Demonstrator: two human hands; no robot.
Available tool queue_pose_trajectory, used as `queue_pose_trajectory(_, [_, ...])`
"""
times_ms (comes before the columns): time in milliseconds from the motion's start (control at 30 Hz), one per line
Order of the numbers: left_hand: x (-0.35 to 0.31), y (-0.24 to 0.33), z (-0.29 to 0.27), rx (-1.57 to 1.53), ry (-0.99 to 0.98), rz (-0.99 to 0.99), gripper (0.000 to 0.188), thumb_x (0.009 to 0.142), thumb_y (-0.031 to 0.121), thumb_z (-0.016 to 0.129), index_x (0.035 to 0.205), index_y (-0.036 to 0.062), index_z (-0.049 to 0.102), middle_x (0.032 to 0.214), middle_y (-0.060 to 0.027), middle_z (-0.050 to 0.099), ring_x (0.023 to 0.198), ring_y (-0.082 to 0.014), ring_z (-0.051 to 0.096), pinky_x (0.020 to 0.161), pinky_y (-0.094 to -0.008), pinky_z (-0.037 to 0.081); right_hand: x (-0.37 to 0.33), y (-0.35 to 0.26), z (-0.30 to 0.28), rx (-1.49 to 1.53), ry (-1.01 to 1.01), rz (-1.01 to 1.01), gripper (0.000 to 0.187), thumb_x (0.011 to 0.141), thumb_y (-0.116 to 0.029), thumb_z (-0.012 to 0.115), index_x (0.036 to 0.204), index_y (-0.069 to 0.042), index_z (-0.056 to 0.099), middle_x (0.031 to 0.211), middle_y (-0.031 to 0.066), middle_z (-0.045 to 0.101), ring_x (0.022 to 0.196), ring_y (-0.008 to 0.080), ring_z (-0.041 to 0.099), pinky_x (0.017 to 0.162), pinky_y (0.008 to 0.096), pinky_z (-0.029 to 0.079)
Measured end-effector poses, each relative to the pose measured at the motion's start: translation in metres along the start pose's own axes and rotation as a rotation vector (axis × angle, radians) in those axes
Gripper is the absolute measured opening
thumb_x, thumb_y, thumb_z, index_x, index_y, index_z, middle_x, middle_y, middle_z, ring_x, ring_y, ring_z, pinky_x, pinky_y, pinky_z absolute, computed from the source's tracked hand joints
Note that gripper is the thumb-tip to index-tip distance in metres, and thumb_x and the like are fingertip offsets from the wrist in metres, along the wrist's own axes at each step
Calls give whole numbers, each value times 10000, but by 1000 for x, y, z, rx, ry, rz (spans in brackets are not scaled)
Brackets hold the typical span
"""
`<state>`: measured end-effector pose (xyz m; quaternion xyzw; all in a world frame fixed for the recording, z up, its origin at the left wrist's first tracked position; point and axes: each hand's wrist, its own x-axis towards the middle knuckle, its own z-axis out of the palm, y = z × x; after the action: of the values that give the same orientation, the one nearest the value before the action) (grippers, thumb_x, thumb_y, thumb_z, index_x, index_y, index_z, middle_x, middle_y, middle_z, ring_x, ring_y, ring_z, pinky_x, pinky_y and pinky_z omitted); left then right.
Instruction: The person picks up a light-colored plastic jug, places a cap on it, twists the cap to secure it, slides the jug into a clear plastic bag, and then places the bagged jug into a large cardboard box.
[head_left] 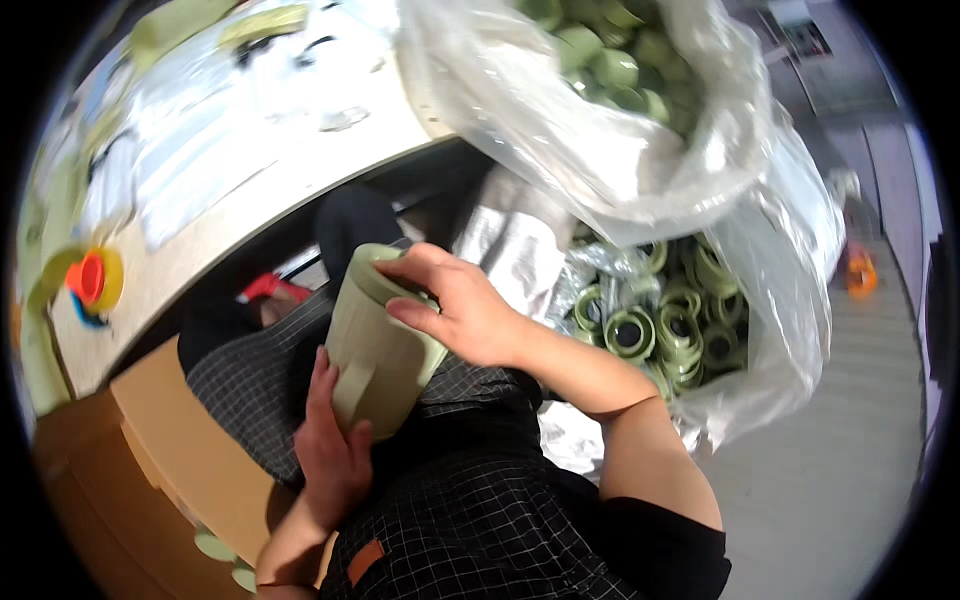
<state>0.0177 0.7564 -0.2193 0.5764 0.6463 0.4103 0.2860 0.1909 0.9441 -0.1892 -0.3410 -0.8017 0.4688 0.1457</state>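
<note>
A pale green plastic cylinder-shaped housing (372, 345) is tilted in front of my body, above my lap. My left hand (335, 450) wraps round its lower left side, with the thumb toward me. At the upper end, my right hand (462, 303) grips the rim, its fingers reaching over the edge and partly into the top. What those fingertips touch inside is hidden. A dark checked apron (460, 520) lies behind the housing.
On the right, a clear plastic bag (650, 180) holds several green cup-like parts; below it, another bag (775, 345) holds green ring-shaped parts. A pale table (300, 180) at the left carries plastic sheets and orange and yellow rings (95, 280). A cardboard box (190, 430) stands lower left.
</note>
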Motion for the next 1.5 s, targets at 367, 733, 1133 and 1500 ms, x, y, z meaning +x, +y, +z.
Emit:
queue_pose_trajectory(367, [7, -5, 6, -224, -40, -156, 644, 1026, 453, 419, 1372, -90, 435, 1472, -312, 414, 1357, -405, 447, 1113, -460, 355, -211, 328, -148, 1063, 1812, 1018, 488, 888, -484, 707, 1070, -63, 539, 833, 48, 527, 623, 200, 569, 550, 353, 522])
queue_pose_trajectory(733, [15, -8, -19, -534, -110, -408, 363, 970, 229, 579, 1234, -19, 559, 1461, -202, 486, 879, -169, 628, 870, -316, 496, 3, 67, -74, 308, 674, -97, 234, 982, -163, 595, 1045, 28, 714, 863, 90, 727, 769, 147, 662, 743, 290, 525])
queue_pose_trajectory(1133, [176, 24, -86, -70, 545, 77, 754, 725, 138, 798, 1365, 48, 410, 1328, -111, 470, 1099, -209, 499, 903, -350, 421, 144, -25, 19, 810, 209, -188, 307, 791, 83, 715, 1084, 45, 633, 1012, 68, 672, 913, 122, 630, 831, 270, 507])
queue_pose_trajectory(1500, [139, -42, -51, -680, 743, -136, 65, 895, -15, 651, 893, 20, 597, 822, -14, 592, 765, -88, 539, 747, -223, 441, 154, -2, 10, 1198, 362, 66, 202, 835, 59, 636, 785, -95, 514, 749, -18, 554, 652, 57, 485, 612, 203, 384])
